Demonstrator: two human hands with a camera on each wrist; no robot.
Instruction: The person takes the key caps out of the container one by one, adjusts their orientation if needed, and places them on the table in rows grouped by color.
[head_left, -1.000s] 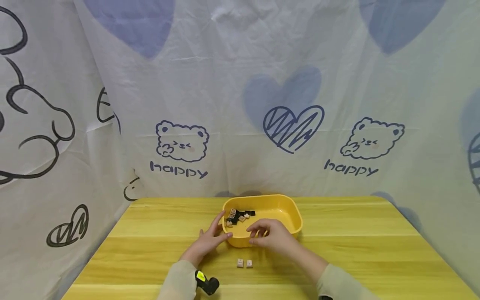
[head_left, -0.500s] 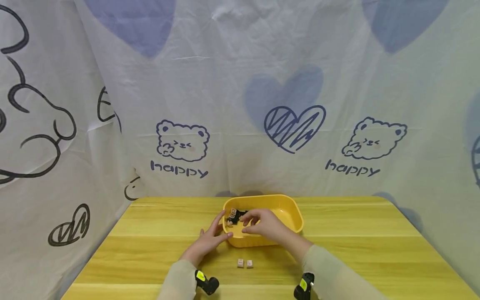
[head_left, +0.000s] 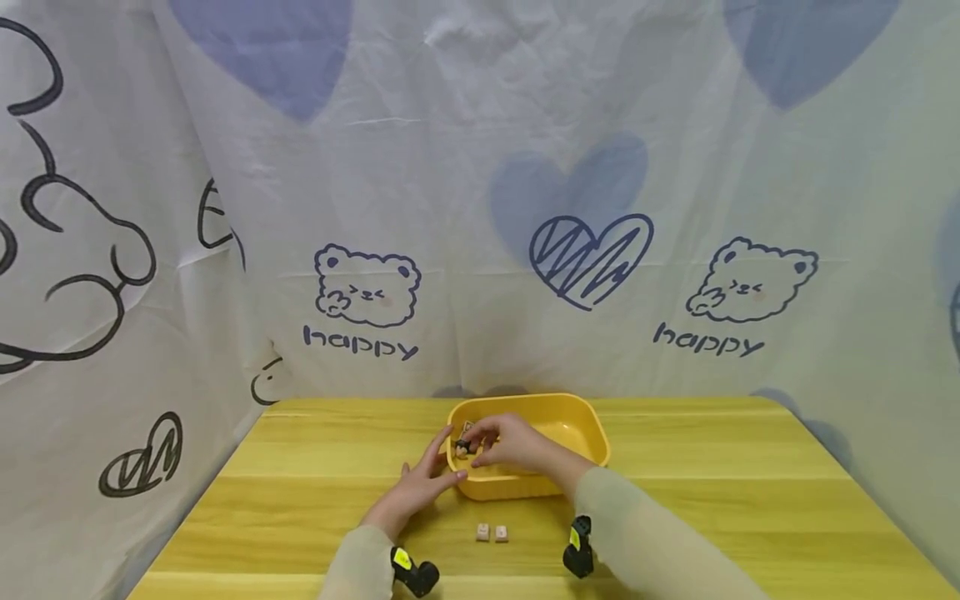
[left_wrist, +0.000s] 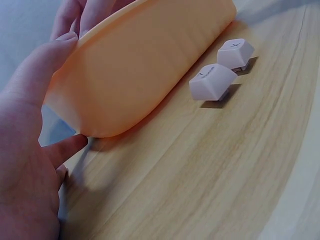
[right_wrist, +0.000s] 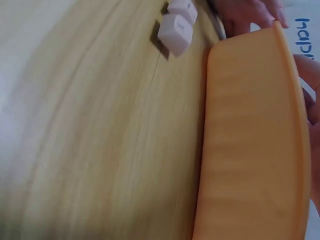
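A yellow plastic tub (head_left: 525, 487) stands on the table with small keycaps (head_left: 461, 452), pale and black, in its left end. My left hand (head_left: 416, 496) holds that end, thumb at the near rim and fingers around the left side. Inside the tub, my right hand (head_left: 513, 443) reaches over the keycaps with bent fingers, thumb and index finger apart. It partly covers the keycaps, and nothing shows between its fingertips. In front of the tub, two pale keycaps, one (left_wrist: 212, 82) and another (left_wrist: 236, 52), sit side by side on the table.
The wood-grain table (head_left: 712, 500) reaches back to a white cloth (head_left: 465, 167) printed with hearts and bears. Black wrist cameras are strapped at both sleeves, a left camera (head_left: 415, 572) and a right camera (head_left: 578, 547).
My right hand has moved left and deeper into the tub, from above its near rim to over the keycaps. The left hand and the two keycaps on the table have stayed put.
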